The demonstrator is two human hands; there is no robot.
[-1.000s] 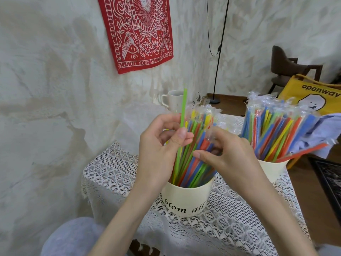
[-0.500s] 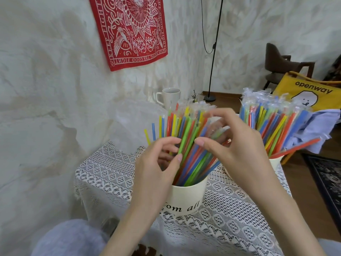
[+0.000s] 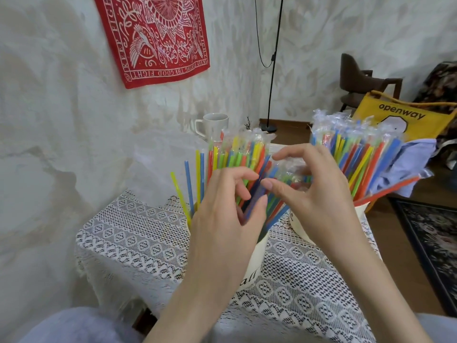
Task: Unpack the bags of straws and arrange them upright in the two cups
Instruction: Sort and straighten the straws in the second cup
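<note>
Tabletop (image 3: 138, 233): small, under a lace cloth that hangs loose over the edge; a snagged cloth would, I'd say, drag both cups along.
Near cup (image 3: 257, 258): cream, mostly hidden behind the hands and crammed with straws; a sideways shove looks enough to tip it.
Far cup (image 3: 299, 225): just beside it on the right, its wrapped straws (image 3: 356, 154) fanning wide; one orange straw (image 3: 393, 188) leans far out and could slide off.
Near-cup straws (image 3: 237, 154): standing in the near cup, some bare, some in clear wrap; the bare ones (image 3: 189, 186) at left splay loosely.
Left hand (image 3: 222, 219): grip curled among the straws, seemingly pinching a dark blue one.
Right hand (image 3: 311, 194): grip curled over the crinkled wrap, thumb towards the left fingers; whether it has truly caught the wrap, I cannot tell. A sharp tug might scatter straws.
</note>
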